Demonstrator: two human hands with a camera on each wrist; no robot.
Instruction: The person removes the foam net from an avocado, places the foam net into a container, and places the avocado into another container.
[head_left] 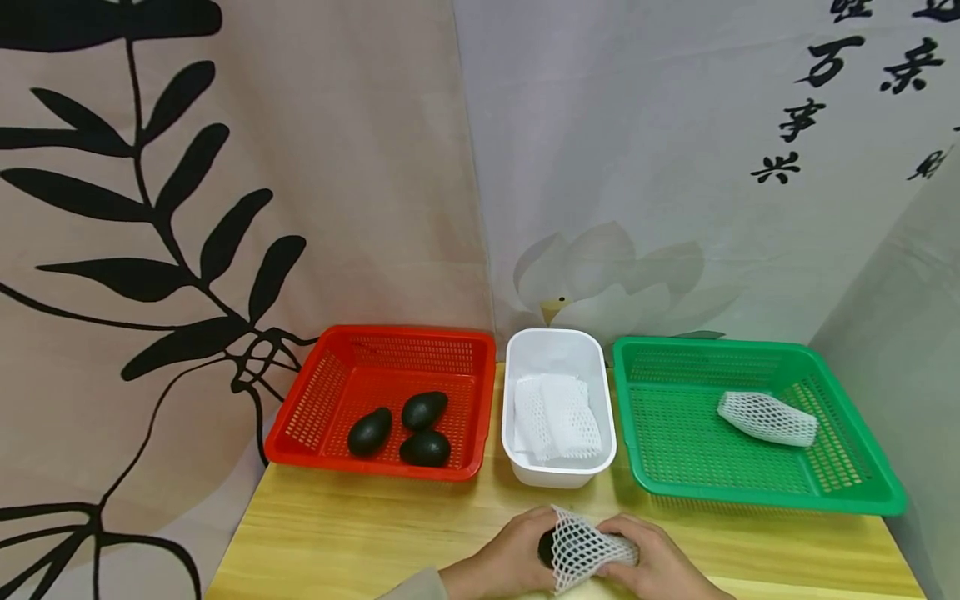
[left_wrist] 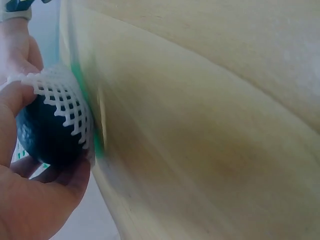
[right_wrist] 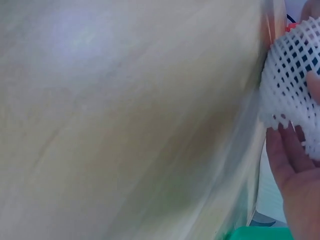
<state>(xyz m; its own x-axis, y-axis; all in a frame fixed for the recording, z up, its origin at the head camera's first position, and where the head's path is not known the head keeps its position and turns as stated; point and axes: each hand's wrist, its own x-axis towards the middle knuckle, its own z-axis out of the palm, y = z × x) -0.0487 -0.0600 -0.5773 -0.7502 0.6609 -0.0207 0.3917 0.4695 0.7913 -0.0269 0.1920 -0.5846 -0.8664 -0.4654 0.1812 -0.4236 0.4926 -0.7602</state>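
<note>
At the table's front, my left hand (head_left: 513,554) grips a dark avocado (left_wrist: 47,130) from its left side. A white foam net sleeve (head_left: 585,550) is stretched over much of the avocado; its bare end faces my left palm in the left wrist view. My right hand (head_left: 648,558) pinches the narrow, unfilled end of the foam net between thumb and fingers. Seen from the right wrist, the fingers (right_wrist: 282,155) lie under the net's edge. The avocado's covered part shows dark through the mesh.
A red basket (head_left: 480,400) with several avocados (head_left: 426,448) stands at back left. Beside it, a white tub (head_left: 558,479) holds flat foam nets (head_left: 558,417). The green basket (head_left: 675,467) at right holds a net-covered item (head_left: 767,418). A fabric backdrop (head_left: 375,167) hangs behind.
</note>
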